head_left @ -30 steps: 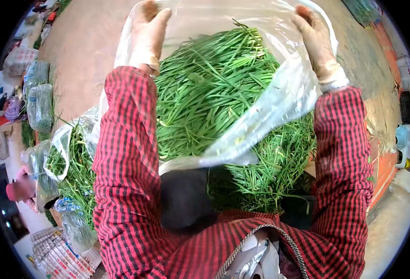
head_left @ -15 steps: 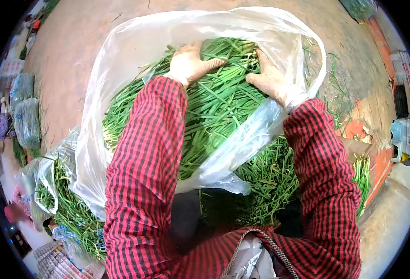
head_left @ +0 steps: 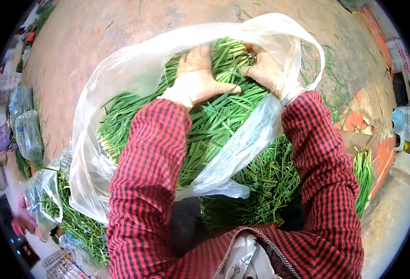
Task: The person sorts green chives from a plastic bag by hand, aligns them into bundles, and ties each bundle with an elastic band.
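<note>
Long green garlic chives [head_left: 233, 109] fill a large clear plastic bag [head_left: 121, 65] whose mouth gapes toward me. Flat on top of the chives rests my left hand [head_left: 196, 79], in a pale thin glove, its thumb spread to the right. My right hand [head_left: 267, 72], gloved alike, is against the pale stem ends at the upper right, thumb apart from the fingers. Its fingertips are partly hidden by the stems and bag. Both hands are inside the bag's mouth, neither closed round a bundle.
Loose chives [head_left: 270, 181] lie below the bag, near my lap. Another bag of greens [head_left: 77, 209] is at lower left, and wrapped bundles [head_left: 28, 135] lie farther left. A chive bunch [head_left: 363, 179] and a light-blue scale-like device [head_left: 402, 125] are at right.
My left hand has moved slightly down and right over the chives, its fingers straighter. My right hand has shifted slightly up and left. The bag's far left rim has sunk.
</note>
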Demonstrator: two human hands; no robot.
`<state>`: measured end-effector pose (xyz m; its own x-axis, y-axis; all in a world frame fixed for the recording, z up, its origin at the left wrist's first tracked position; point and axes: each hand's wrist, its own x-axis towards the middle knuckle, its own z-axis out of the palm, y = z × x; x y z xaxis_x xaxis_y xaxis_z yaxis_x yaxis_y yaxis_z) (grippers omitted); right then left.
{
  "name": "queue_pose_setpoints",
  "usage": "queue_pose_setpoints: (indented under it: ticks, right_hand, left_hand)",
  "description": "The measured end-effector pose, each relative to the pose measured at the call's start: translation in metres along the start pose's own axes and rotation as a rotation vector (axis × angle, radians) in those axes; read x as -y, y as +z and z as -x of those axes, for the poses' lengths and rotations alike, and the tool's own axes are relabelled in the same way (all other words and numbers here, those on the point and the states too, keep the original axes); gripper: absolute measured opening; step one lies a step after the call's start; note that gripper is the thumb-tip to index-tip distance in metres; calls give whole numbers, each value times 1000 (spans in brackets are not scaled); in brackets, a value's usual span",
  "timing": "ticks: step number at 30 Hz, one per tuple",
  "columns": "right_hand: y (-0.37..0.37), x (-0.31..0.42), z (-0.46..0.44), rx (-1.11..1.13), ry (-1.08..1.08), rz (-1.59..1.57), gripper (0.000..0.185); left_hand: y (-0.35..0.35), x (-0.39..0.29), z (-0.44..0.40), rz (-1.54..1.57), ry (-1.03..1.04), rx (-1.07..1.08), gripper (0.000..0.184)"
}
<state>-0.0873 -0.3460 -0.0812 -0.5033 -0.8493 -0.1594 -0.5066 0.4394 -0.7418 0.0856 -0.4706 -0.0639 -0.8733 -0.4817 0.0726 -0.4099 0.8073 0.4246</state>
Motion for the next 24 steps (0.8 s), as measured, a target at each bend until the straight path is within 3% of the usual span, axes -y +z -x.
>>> queue_pose_setpoints:
  ticks: [3,5,8,9,11,12,14,16,17,19,21,22,24]
  right_hand:
    - [6,-15,-4,-19,-13,106,66]
    - [6,-12,-15,88,105,62,64]
    - [-10,30,8,3,-55,-23,58]
    - [-11,48,22,-29,-103,-116,55]
    - [5,70,36,-101,-386,-266,46]
    - [6,88,53,-64,-400,-222,37]
    - [18,118,75,-60,-535,-214,36]
    - [37,141,87,-111,-620,-114,40]
    - [44,149,90,-142,-650,-33,43]
    - [48,158,97,-190,-700,-34,46]
    - [34,168,117,25,-682,-323,46]
    - [31,162,127,-17,-703,-457,43]
    - [21,133,141,-4,-415,-688,32]
  left_hand:
    - [12,-14,-8,-96,-29,43,122]
    - [8,-18,-16,-125,-87,98,122]
    - [-17,-11,-6,72,-102,67,117]
    - [-29,-11,6,153,-91,27,108]
    - [-40,-4,31,245,56,-149,110]
    - [-40,-9,45,241,50,-146,110]
    - [-42,-21,70,1616,-47,-208,88]
    - [-12,16,87,1269,-141,-474,55]
    - [-15,17,91,1667,-204,-515,51]
    - [-30,27,99,2104,-278,-366,53]
    - [-13,52,100,1619,-199,-440,62]
    - [-4,65,100,1381,-185,-491,66]
    - [-10,52,92,1547,-126,-442,60]
